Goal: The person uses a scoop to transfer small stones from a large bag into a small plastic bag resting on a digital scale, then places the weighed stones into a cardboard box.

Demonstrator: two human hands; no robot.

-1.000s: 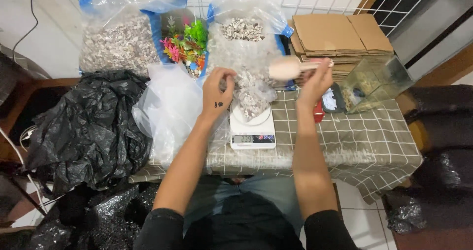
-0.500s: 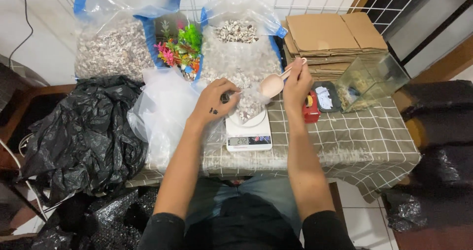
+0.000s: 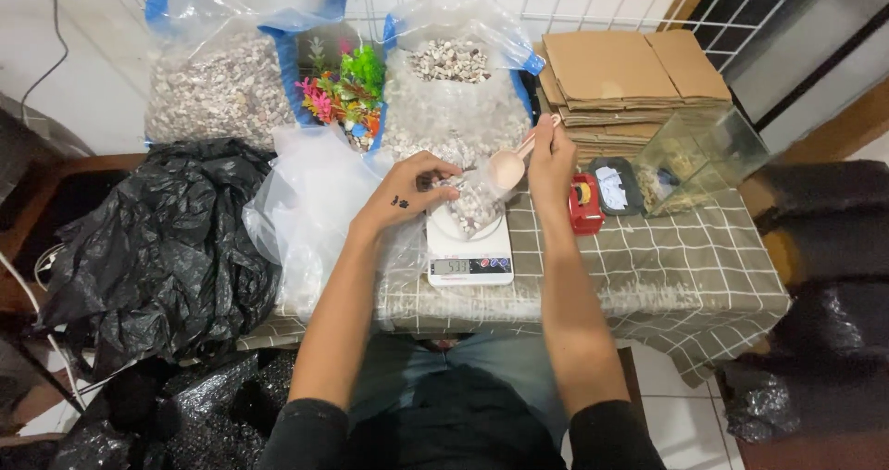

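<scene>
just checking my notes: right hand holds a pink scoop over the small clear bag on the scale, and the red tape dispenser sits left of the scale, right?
Not quite. The head view shows the red tape dispenser to the right of the scale, not the left. The rest holds: the right hand holds the pink scoop over the small clear bag on the scale.

right hand (image 3: 553,150) | scoop (image 3: 507,166) lowered from stack height | now tipped at small bag (image 3: 470,201) mouth
</scene>
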